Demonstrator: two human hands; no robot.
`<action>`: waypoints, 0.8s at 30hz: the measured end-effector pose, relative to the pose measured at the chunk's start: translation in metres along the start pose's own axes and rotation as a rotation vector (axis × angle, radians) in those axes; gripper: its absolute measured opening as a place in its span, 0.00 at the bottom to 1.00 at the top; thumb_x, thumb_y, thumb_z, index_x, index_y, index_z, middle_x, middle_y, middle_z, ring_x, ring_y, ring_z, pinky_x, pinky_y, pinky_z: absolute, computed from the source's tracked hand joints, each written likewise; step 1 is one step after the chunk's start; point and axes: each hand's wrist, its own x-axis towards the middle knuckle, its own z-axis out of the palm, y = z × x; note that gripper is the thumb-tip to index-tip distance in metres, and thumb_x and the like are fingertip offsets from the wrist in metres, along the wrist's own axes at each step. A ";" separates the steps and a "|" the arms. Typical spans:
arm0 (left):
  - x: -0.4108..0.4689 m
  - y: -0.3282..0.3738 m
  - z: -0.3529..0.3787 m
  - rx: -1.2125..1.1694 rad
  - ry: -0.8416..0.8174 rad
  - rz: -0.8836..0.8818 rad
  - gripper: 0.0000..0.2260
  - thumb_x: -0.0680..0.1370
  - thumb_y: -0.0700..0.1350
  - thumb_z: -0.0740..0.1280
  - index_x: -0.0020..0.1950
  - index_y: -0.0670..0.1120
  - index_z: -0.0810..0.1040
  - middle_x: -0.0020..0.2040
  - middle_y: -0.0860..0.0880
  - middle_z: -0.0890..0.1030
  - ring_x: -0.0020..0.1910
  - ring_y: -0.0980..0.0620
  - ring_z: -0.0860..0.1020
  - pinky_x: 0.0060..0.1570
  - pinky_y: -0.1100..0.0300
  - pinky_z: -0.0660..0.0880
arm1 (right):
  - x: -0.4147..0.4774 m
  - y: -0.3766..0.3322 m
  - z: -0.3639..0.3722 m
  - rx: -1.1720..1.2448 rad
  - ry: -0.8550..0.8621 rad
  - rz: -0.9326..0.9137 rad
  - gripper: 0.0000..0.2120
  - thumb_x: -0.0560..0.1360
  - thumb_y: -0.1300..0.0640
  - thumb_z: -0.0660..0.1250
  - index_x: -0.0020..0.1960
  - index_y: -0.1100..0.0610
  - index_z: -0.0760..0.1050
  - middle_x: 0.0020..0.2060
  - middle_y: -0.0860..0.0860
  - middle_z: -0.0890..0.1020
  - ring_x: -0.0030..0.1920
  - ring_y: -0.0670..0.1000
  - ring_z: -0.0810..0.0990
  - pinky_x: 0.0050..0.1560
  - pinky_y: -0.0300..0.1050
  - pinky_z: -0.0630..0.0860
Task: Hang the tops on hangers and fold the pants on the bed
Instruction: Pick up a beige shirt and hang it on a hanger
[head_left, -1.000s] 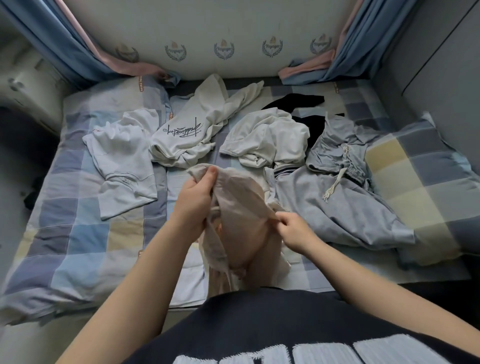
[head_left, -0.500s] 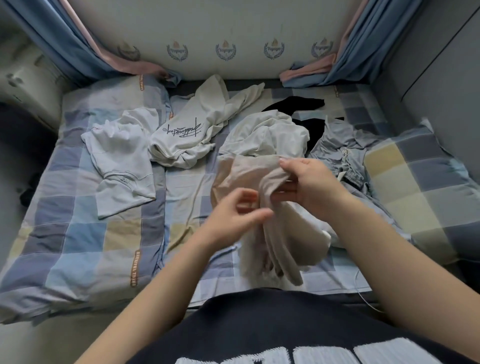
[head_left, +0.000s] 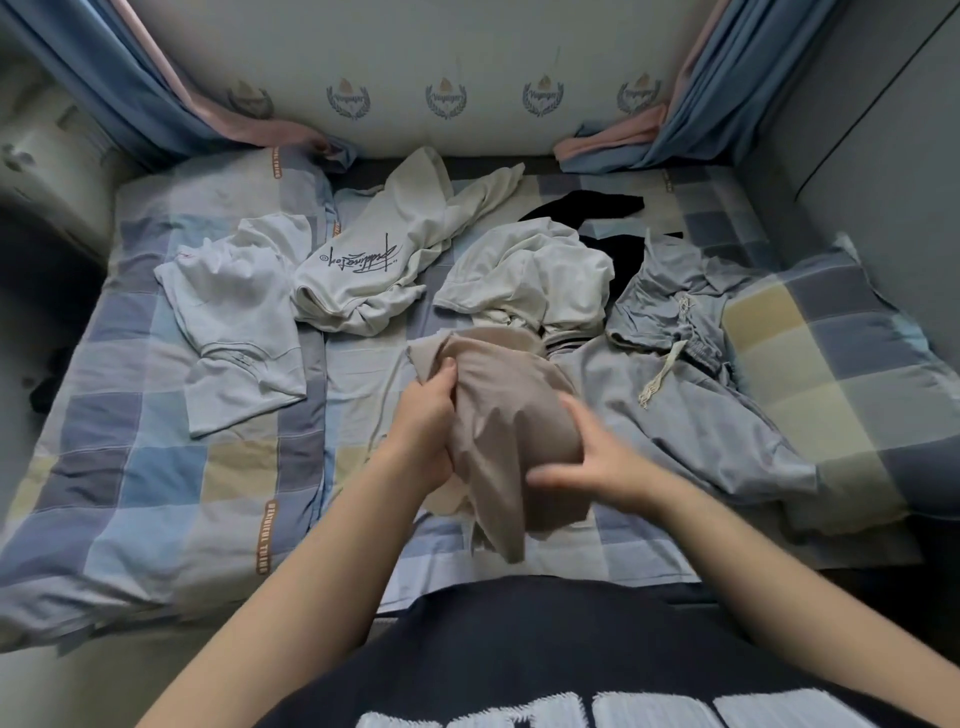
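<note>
A dark navy shirt carries white block lettering. Left hand, right hand and forearms are bare.

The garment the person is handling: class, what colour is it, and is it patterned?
The garment is plain beige with no pattern, shown best in the head view.

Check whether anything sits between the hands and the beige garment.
Nothing does: the left hand grips the beige garment and the right hand is on it, its grip blurred. The grey drawstring garment lies beside it on the bed.
</note>
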 end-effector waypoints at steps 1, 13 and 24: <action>-0.001 0.005 -0.001 -0.008 -0.023 -0.019 0.11 0.84 0.48 0.63 0.57 0.43 0.80 0.45 0.47 0.87 0.44 0.50 0.86 0.37 0.59 0.82 | 0.001 0.013 0.012 -0.070 -0.002 0.052 0.46 0.63 0.42 0.80 0.75 0.49 0.63 0.71 0.48 0.69 0.70 0.48 0.68 0.72 0.51 0.67; -0.003 0.022 -0.031 0.466 -0.108 0.324 0.30 0.75 0.50 0.75 0.75 0.49 0.70 0.67 0.52 0.75 0.65 0.54 0.75 0.64 0.57 0.74 | 0.015 -0.040 -0.026 0.396 0.370 -0.057 0.11 0.81 0.61 0.64 0.41 0.58 0.77 0.28 0.49 0.79 0.28 0.47 0.78 0.27 0.43 0.77; -0.005 -0.026 -0.004 0.837 -0.278 0.550 0.06 0.77 0.39 0.62 0.42 0.43 0.77 0.37 0.53 0.79 0.38 0.54 0.76 0.42 0.53 0.71 | 0.012 -0.100 -0.039 0.770 0.227 -0.038 0.06 0.82 0.57 0.64 0.46 0.57 0.74 0.37 0.55 0.80 0.33 0.52 0.80 0.32 0.45 0.77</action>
